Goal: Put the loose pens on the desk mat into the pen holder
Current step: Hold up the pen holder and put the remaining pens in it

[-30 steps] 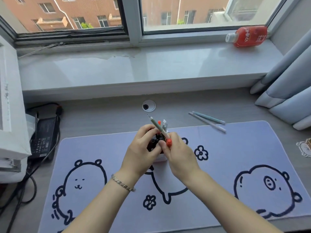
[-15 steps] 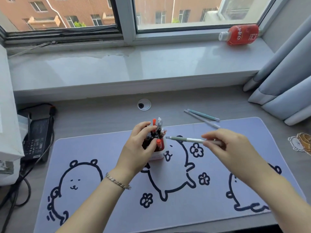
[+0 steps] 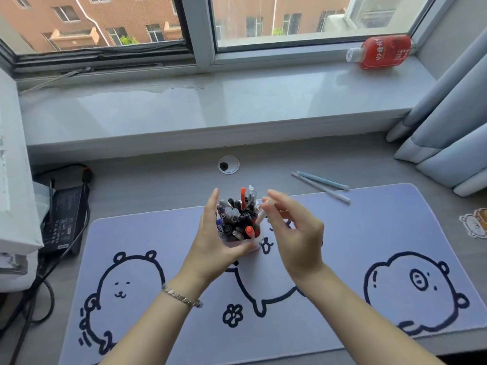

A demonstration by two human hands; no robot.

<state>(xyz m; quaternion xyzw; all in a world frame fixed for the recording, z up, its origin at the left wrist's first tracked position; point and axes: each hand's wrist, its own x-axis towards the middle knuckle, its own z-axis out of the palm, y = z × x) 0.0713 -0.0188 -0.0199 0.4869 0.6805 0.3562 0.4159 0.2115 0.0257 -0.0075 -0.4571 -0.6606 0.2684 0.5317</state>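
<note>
A small white pen holder (image 3: 255,245), crammed with several black, red and clear pens, stands on the lilac desk mat (image 3: 382,233) at its middle back. My left hand (image 3: 213,241) wraps the holder from the left, thumb across its front. My right hand (image 3: 295,233) is just right of the holder, fingertips pinched on the top end of a pale grey pen (image 3: 261,216) whose lower end is among the pens in the holder. A teal pen (image 3: 322,180) and a white pen (image 3: 320,187) lie side by side at the mat's back right edge, mostly on the bare desk.
A windowsill runs behind the desk with a red bottle (image 3: 382,51) lying on it. Grey curtains (image 3: 448,127) hang at the right. A black power brick (image 3: 63,219) with cables and a white box sit at the left. A cable hole (image 3: 228,164) is behind the holder.
My right hand carried the grey pen from out over the mat back to the holder and tipped it upright into it. My left hand stayed on the holder.
</note>
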